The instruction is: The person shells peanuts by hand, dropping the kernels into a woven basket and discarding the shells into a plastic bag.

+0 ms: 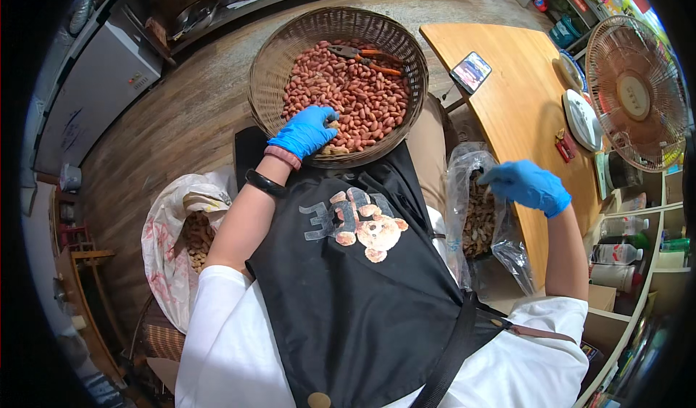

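My left hand (305, 132), in a blue glove, is at the near rim of a round wicker basket (266, 76). Between its thumb and fingers is a tan peanut in its shell (334, 125). Red-skinned shelled peanuts (348, 98) cover the basket's bottom, and a few unshelled peanuts (334, 149) lie by the near wall. Pliers with orange handles (375, 62) rest on the peanuts at the far side. Over a clear plastic bag (459, 201) of empty peanut shells (478, 223) hangs my gloved right hand (527, 186). Its fingers are bent and blurred; whether they hold anything cannot be told.
A white woven sack (168, 245) of unshelled peanuts (198, 239) stands at my left. To the right, a wooden table (522, 81) bears a phone (471, 72) at its edge, a white dish (582, 119) and a red item (564, 146). A fan (633, 92) stands beyond.
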